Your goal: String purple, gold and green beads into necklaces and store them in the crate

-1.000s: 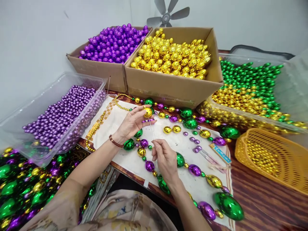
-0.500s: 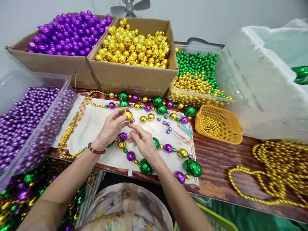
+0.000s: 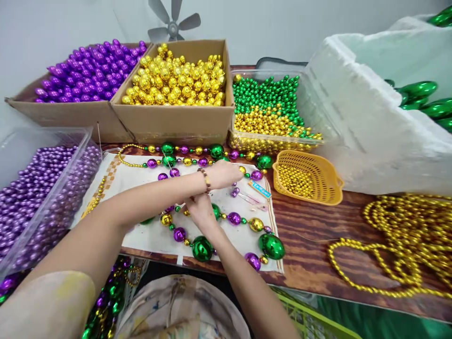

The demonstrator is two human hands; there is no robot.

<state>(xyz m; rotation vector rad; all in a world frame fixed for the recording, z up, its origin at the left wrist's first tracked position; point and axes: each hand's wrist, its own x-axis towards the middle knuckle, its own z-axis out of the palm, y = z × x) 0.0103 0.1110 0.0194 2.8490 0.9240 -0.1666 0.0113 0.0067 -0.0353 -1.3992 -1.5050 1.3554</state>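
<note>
My left hand (image 3: 224, 175) reaches across over my right wrist area, with a beaded bracelet (image 3: 204, 180) at its wrist. Its fingertips point down near small purple beads (image 3: 235, 190) on the white cloth (image 3: 136, 233); what they pinch, if anything, is hidden. Under my left forearm, my right hand (image 3: 201, 212) is closed, fingers together. A thin needle (image 3: 167, 159) slants up from behind that forearm, in line with the right fingers. By the right hand lies a strand of gold, purple and green beads (image 3: 202, 248). Two purple beads (image 3: 174, 173) sit beyond the forearm.
Behind stand boxes of purple beads (image 3: 95, 70) and gold beads (image 3: 176, 77), and a clear bin of green and gold beads (image 3: 268, 94). A yellow basket (image 3: 325, 181), foam box (image 3: 353, 94) and gold strands (image 3: 406, 235) are rightward; a purple-bead bin (image 3: 45, 183) is left.
My left hand has left the gold bead on the needle and swung right across my right hand. The gold bead is now out of sight. The view has turned slightly right.
</note>
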